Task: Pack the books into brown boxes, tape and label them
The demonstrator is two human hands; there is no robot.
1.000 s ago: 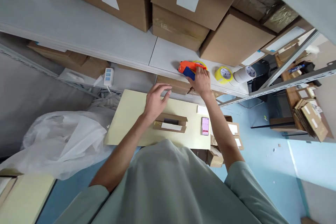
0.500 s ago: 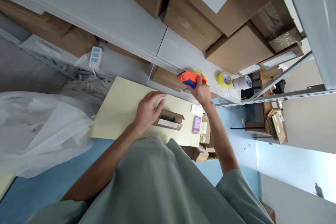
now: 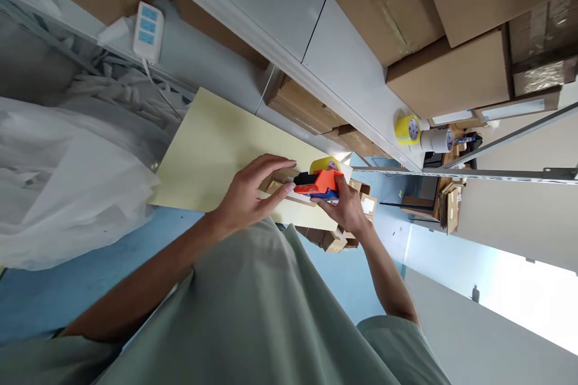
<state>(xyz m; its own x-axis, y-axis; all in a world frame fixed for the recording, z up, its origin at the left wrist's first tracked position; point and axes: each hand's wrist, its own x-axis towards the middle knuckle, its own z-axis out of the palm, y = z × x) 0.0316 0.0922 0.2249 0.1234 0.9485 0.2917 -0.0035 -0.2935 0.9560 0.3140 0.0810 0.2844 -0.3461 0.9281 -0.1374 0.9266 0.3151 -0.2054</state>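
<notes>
My right hand [image 3: 345, 207] is wrapped round the handle of an orange and blue tape dispenser [image 3: 323, 181], fitted with a yellow roll of tape [image 3: 326, 163]. The dispenser's black front end points left, over a small long cardboard box [image 3: 273, 183] lying on the pale yellow tabletop [image 3: 212, 150]. My left hand [image 3: 253, 189] is at the box's left end, thumb and fingers apart. Its thumb tip is close to the dispenser's front; whether they touch, I cannot tell. Most of the box is hidden by the dispenser and my hands.
Above the table runs a grey shelf [image 3: 280, 18] with large cartons [image 3: 451, 81], a yellow tape roll [image 3: 407, 130] and a white roll [image 3: 436, 141]. A white power strip [image 3: 148, 33] lies at the upper left. White plastic sheeting [image 3: 67, 186] bulges beside the table's left end.
My right hand has brought the tape dispenser from the shelf edge down and left to above the box. My left hand stays near the box's left end. The view has shifted.
</notes>
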